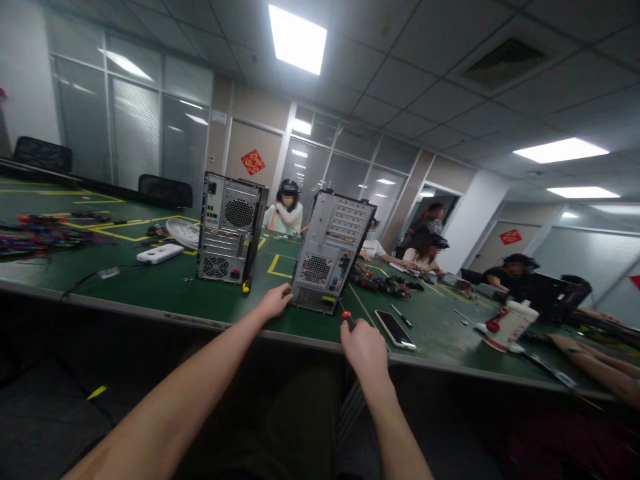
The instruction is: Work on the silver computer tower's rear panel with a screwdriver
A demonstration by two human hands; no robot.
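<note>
Two computer towers stand upright on the green table, their rear panels facing me. My left hand is at the lower left edge of the right tower, fingers curled by its bottom corner; whether they grip anything is hidden. In my right hand is a screwdriver with a red and black handle, its shaft pointing at the tower's lower right corner. The left tower stands apart, a yellow and black screwdriver beside its base. A phone lies right of my right hand.
On the green table, a white power strip and bundled cables lie left. A thin tool, more cables and a white cup are right. Another person's forearms rest far right; several people sit beyond.
</note>
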